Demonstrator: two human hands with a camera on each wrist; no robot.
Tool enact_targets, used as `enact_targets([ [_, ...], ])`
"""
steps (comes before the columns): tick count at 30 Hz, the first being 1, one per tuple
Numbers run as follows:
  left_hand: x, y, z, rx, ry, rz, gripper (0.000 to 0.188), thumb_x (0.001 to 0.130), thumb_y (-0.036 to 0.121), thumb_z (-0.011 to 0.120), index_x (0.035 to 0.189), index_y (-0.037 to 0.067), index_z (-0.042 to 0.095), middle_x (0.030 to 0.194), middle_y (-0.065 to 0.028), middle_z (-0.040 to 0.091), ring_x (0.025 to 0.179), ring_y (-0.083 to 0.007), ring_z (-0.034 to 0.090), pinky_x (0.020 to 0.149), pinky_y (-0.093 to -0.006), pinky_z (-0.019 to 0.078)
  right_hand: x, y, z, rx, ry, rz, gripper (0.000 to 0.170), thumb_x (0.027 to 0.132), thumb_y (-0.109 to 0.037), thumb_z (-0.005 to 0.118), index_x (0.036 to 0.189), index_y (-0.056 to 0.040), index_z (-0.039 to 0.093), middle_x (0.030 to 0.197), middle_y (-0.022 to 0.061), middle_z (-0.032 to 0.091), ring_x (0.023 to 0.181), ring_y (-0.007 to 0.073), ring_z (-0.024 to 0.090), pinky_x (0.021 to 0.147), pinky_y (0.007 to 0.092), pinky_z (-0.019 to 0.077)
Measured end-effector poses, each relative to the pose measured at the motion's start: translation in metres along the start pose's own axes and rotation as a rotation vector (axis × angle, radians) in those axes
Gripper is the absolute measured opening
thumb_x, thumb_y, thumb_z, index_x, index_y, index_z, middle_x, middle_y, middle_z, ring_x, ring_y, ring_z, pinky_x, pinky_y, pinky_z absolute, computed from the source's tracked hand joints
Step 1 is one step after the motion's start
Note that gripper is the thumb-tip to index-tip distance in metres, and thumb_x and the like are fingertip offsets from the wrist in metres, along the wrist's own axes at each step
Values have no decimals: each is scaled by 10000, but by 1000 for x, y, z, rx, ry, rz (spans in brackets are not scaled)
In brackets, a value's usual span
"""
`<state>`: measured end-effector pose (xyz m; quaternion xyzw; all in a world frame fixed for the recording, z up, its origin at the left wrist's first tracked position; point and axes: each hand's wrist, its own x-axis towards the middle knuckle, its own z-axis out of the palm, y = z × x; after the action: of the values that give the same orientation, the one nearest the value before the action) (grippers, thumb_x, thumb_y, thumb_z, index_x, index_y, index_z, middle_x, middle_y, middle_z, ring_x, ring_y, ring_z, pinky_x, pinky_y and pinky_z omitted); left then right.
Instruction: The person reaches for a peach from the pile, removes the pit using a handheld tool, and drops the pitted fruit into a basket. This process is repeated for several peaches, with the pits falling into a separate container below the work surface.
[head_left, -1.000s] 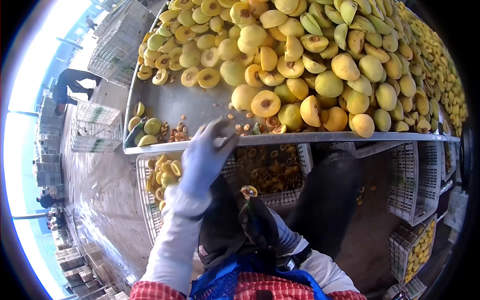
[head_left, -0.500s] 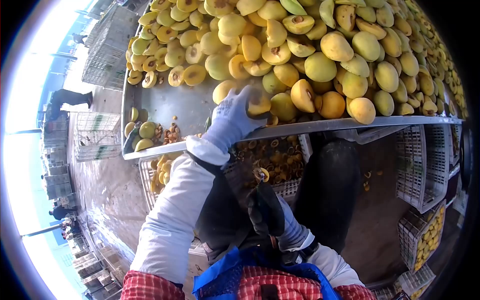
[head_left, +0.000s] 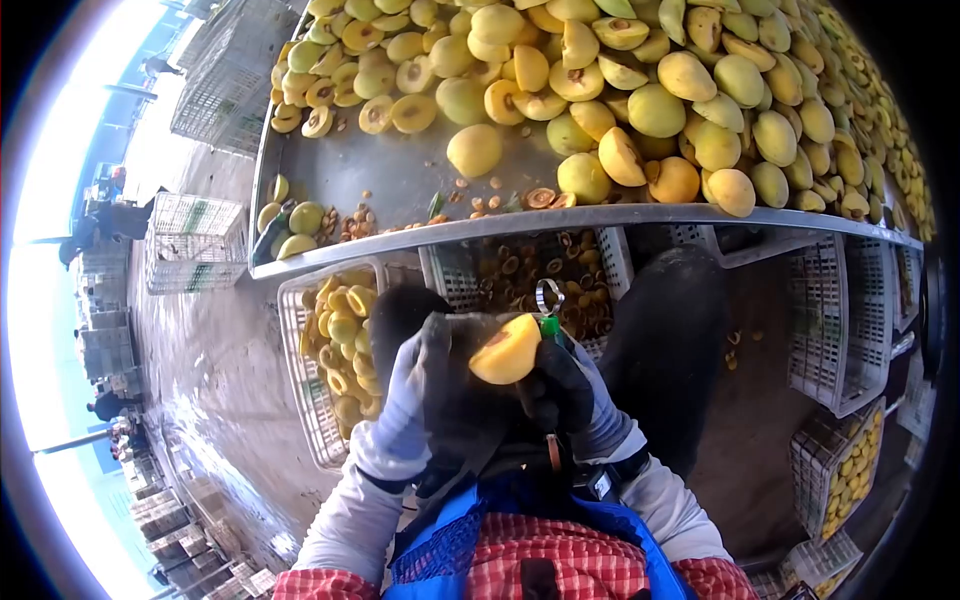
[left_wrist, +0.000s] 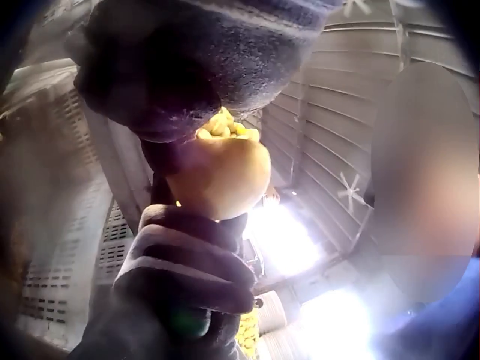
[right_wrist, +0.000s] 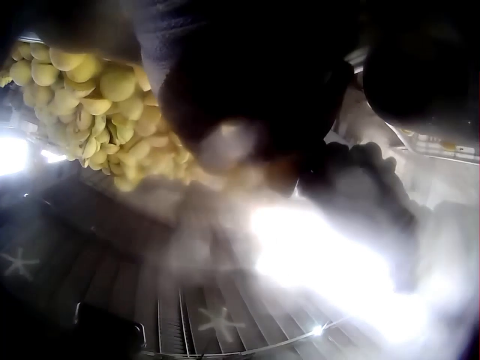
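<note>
- Touching the right hand (head_left: 575,390), a cut fruit (head_left: 506,349) is held before the near edge of the table (head_left: 370,165).
- A ring-tipped tool (head_left: 550,327) is gripped by that hand.
- Left hand (head_left: 405,390) blurred; its grip cannot be told.

Red checked shirt (head_left: 600,548), white sleeves (head_left: 672,512), black trousers (head_left: 655,350).

Fruit heap (head_left: 655,112) on the tabletop (head_left: 365,160), fruit half (head_left: 507,350) between left hand (head_left: 412,375) and right hand (head_left: 570,390), crate (head_left: 299,395) left of the left knee (head_left: 405,308)
</note>
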<state>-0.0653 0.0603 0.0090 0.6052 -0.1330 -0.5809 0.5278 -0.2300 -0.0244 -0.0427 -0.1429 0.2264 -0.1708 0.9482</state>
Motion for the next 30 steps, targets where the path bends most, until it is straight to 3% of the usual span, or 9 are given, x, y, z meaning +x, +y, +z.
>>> enact_targets([
  [2, 12, -13, 2, -49, -77, 193, 434, 987, 216, 474, 1346, -17, 401, 1237, -137, 532, 1027, -163, 549, 899, -259, 444, -1, 1, 2, -108, -36, 28, 373, 941, -354, 551, 1182, -74, 502, 723, -4, 520, 545, 64, 475, 462, 198, 374],
  [5, 7, -17, 17, -38, -38, 32, 453, 961, 209, 524, 1348, 6, 404, 1137, -85, 556, 1029, -122, 528, 905, -255, 427, 8, 11, 14, -172, 77, -105, 269, 969, -271, 522, 1104, -39, 547, 857, 17, 575, 774, 77, 537, 703, 214, 449],
  [9, 16, -34, 15, -57, 128, 8, 345, 936, 228, 583, 1204, 13, 544, 965, -23, 606, 867, -88, 556, 785, -221, 456, 9, 20, -11, -892, 370, -467, 194, 946, -191, 562, 1067, -39, 555, 948, 89, 639, 856, 134, 615, 720, 286, 488],
  [10, 16, -35, 20, 99, 305, 217, 279, 928, 236, 605, 1102, 19, 590, 859, -2, 609, 793, -84, 561, 743, -214, 470, 4, 23, -12, -834, 330, -468, 185, 942, -185, 567, 1048, -35, 554, 910, 86, 641, 809, 139, 621, 682, 288, 488],
  [12, 13, -31, 22, 208, 435, 351, 262, 930, 232, 604, 1093, 28, 583, 868, -8, 601, 794, -83, 558, 747, -220, 474, -10, 22, 1, -720, 237, -469, 169, 934, -174, 577, 1012, -26, 552, 835, 79, 645, 715, 150, 633, 605, 293, 488],
  [14, 17, -44, 18, 69, 375, 466, 241, 920, 184, 612, 1093, 28, 548, 968, -40, 571, 875, -100, 533, 787, -232, 455, -16, 23, 20, -1339, 209, -697, 212, 913, -230, 599, 969, -29, 560, 666, 151, 617, 596, 307, 643, 541, 356, 492],
  [19, 11, -55, 22, 163, 423, 540, 302, 943, 267, 571, 1124, 28, 530, 1012, -53, 549, 959, -126, 521, 847, -264, 442, -20, 22, 31, -1349, 199, -491, 242, 908, -257, 594, 966, -24, 557, 715, 181, 619, 661, 365, 637, 569, 393, 490],
  [23, -3, -29, 51, -172, 351, 404, 444, 957, 397, 526, 1198, 23, 527, 1052, -62, 553, 982, -135, 522, 865, -276, 436, -21, 28, 29, -1323, 218, -608, 229, 921, -221, 556, 1002, -7, 546, 772, 208, 620, 712, 376, 636, 600, 399, 490],
  [30, 4, -31, 39, 136, 298, 479, 375, 977, 323, 500, 1147, -4, 564, 1060, -95, 607, 956, -144, 564, 838, -277, 465, -23, 36, 21, -1193, 133, -628, 257, 929, -144, 516, 1080, 64, 520, 795, 239, 611, 721, 387, 632, 610, 398, 485],
])
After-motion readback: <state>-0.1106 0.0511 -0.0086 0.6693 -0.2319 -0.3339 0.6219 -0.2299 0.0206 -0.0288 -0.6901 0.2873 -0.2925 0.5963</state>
